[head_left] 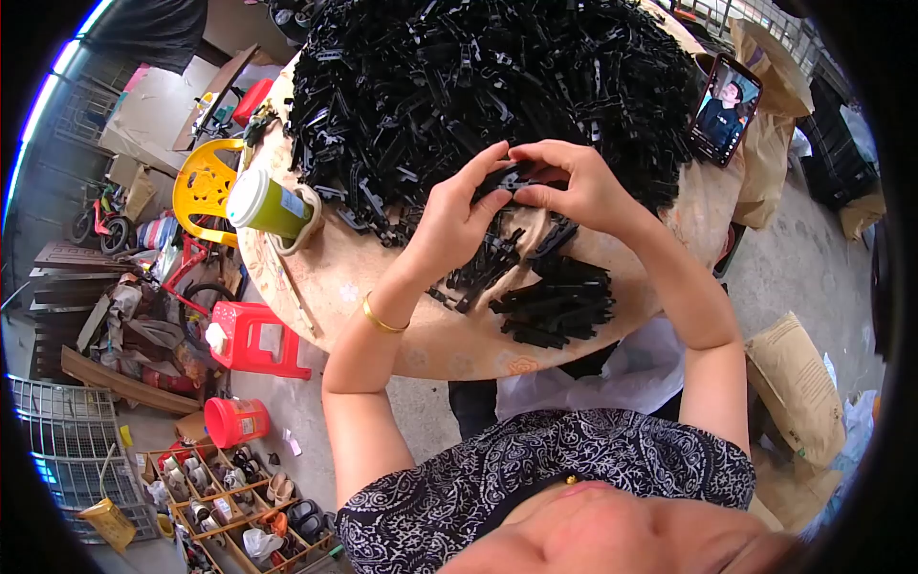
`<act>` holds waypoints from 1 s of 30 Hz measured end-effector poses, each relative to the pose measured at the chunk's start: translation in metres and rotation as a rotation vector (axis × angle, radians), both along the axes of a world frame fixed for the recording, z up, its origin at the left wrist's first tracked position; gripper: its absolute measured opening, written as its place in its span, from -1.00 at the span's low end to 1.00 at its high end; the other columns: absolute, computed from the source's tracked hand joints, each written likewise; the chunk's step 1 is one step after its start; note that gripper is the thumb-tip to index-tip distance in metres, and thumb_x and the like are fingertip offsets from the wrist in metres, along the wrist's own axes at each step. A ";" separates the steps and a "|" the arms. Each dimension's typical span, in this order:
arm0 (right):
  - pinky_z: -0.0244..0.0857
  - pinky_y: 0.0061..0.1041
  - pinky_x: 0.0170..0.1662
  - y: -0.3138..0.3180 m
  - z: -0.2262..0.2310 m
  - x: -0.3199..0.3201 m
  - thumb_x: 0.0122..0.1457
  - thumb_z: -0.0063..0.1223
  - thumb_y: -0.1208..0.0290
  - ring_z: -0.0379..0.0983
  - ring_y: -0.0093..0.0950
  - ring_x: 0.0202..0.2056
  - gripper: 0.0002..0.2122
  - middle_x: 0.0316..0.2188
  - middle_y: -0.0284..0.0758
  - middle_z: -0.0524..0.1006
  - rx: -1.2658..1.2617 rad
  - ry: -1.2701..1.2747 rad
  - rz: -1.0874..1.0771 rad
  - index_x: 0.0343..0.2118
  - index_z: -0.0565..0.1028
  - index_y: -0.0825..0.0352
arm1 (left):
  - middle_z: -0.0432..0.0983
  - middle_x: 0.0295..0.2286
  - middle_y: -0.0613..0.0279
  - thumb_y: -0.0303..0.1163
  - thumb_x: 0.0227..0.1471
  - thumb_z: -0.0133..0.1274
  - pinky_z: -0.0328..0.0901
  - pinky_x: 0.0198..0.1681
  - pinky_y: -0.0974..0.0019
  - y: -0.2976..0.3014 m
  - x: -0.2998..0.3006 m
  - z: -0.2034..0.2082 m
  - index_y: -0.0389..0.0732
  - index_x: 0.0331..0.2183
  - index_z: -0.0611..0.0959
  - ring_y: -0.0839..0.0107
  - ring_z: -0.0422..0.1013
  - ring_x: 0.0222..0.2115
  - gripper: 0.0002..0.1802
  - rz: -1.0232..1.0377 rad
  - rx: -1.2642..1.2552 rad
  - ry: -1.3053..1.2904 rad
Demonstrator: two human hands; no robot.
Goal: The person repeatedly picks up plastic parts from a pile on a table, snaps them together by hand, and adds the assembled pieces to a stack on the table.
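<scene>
Here we have both hands up over the near edge of the black heap (497,86), thumbs and forefingers curled inward and almost meeting tip to tip. Between them sits a slim black plastic piece (510,177), pinched from the left by our left hand (467,209) and from the right by our right hand (579,188). Neither grip is wide: fingertips close on the piece, though they cover so much of it that we can't tell whether one part or two is in there. Its long axis seems to run crosswise, from one hand to the other, and neither hand is clearly nearer. The heap lies just beyond our fingertips; on our side, below the right hand, lies a smaller bunch of black strips (557,304), on the patterned tablecloth (421,362), lengths mostly sideways.
</scene>
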State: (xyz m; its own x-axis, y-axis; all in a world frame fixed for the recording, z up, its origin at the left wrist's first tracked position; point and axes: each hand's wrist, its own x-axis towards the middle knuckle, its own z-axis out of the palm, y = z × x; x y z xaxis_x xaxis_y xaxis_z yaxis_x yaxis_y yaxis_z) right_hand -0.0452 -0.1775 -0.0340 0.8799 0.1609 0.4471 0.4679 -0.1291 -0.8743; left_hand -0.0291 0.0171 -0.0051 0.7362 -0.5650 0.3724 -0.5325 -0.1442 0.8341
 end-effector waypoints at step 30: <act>0.36 -0.44 -0.33 0.009 -0.024 0.004 -0.08 0.13 0.40 0.48 -0.31 -0.39 -0.86 -0.45 -0.30 0.52 -0.532 -0.259 0.154 -0.43 0.57 0.29 | 0.49 -0.40 0.13 -0.38 -0.21 0.24 0.33 -0.32 0.25 -0.014 -0.044 0.008 -0.23 -0.28 0.60 0.22 0.41 -0.38 -0.65 -0.466 0.317 -0.420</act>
State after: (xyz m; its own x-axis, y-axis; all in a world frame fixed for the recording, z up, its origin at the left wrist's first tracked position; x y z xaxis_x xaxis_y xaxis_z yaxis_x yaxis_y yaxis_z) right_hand -0.0414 -0.1685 -0.0583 0.7023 0.5376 0.4666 0.7044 -0.4306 -0.5642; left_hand -0.0730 0.0035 0.0028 0.2204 -0.9152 0.3372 -0.8660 -0.0245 0.4995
